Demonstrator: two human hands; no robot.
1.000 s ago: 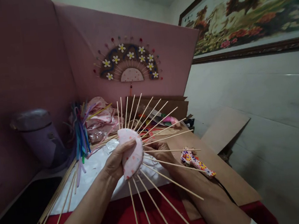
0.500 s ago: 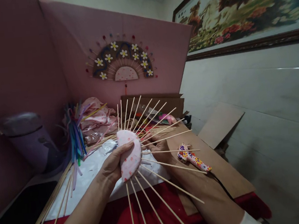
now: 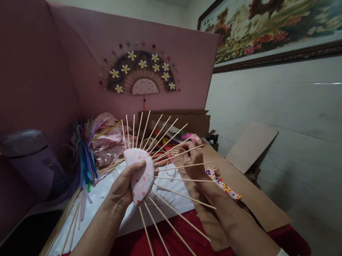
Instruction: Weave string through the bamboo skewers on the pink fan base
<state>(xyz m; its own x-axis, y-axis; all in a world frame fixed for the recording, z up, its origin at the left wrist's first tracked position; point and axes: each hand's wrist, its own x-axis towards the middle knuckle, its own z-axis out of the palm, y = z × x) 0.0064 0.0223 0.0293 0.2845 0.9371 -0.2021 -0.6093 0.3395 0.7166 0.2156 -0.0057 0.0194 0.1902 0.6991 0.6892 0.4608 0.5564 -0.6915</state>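
A half-round pad [image 3: 144, 179] in pale pink fabric with red spots is gripped in my left hand [image 3: 124, 183], thumb on its face and fingers behind. Thin wooden sticks [image 3: 173, 204] fan out from its curved edge. Behind the right-hand sticks is my right hand [image 3: 191, 158], raised with its fingers pinched together. What they hold, if anything, is too small to make out. A thin pale loop [image 3: 171, 169], perhaps thread, shows between that hand and the pad.
On the pink wall hangs a finished-looking flowered fan [image 3: 142, 66]. Coloured pipe cleaners [image 3: 87, 157], crumpled spotted cloth [image 3: 109, 136] and a purple bin [image 3: 28, 167] stand left. Cardboard [image 3: 259, 212] and a flower-patterned object [image 3: 224, 185] lie right, above red cloth [image 3: 129, 254].
My right hand has pulled away from the pad's curved edge, to the right and slightly up, its fingers now pinched. The pad and sticks have shifted a little left in my left hand.
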